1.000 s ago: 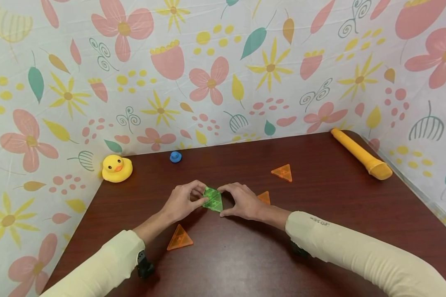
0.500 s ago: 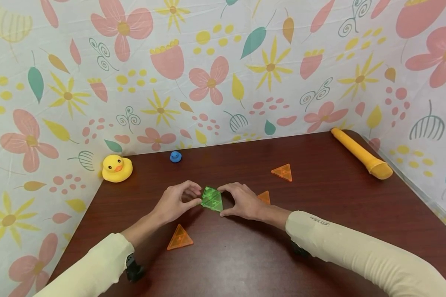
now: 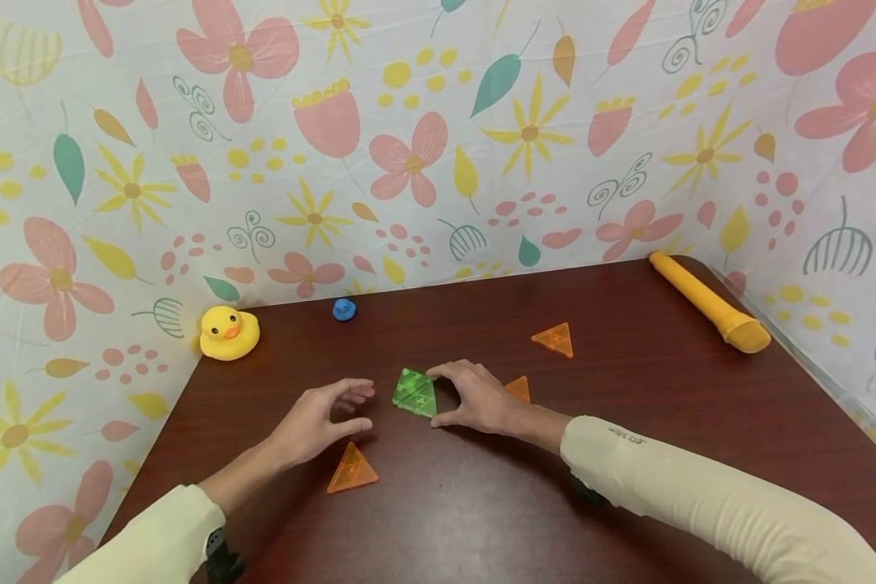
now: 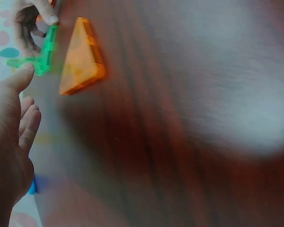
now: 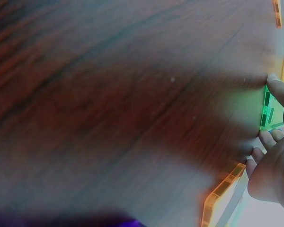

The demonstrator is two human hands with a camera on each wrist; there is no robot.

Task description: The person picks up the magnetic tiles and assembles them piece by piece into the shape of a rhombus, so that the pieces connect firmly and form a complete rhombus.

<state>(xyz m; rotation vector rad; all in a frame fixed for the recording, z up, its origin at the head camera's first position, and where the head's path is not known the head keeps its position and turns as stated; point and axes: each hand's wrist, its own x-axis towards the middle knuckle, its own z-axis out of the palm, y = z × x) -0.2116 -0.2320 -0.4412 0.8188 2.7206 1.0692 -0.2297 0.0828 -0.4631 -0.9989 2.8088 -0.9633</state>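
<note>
Green see-through magnetic tiles (image 3: pixel 414 392), apparently triangles joined, lie near the middle of the table. My right hand (image 3: pixel 478 397) holds them at their right edge between thumb and fingertips; in the right wrist view the thumb is at one end of the green edge (image 5: pixel 265 111) and fingertips at the other. To the left of the tiles, my left hand (image 3: pixel 324 418) holds nothing, its fingers relaxed and apart from the green piece. An orange triangular magnetic tile (image 3: pixel 353 469) lies just below that hand. Another orange triangle (image 3: pixel 519 389) is partly hidden behind my right wrist.
A third orange triangle (image 3: pixel 556 340) lies farther back on the dark wooden table (image 3: pixel 438 519). Along the back are a yellow rubber duck (image 3: pixel 229 332) and a small blue duck (image 3: pixel 344 309). A yellow microphone-shaped toy (image 3: pixel 710 302) lies at the right by the patterned cloth (image 3: pixel 409 97).
My left hand has let go of the green tiles and drawn back to the left, toward the near orange triangle. The right hand has stayed at the tiles' right edge.
</note>
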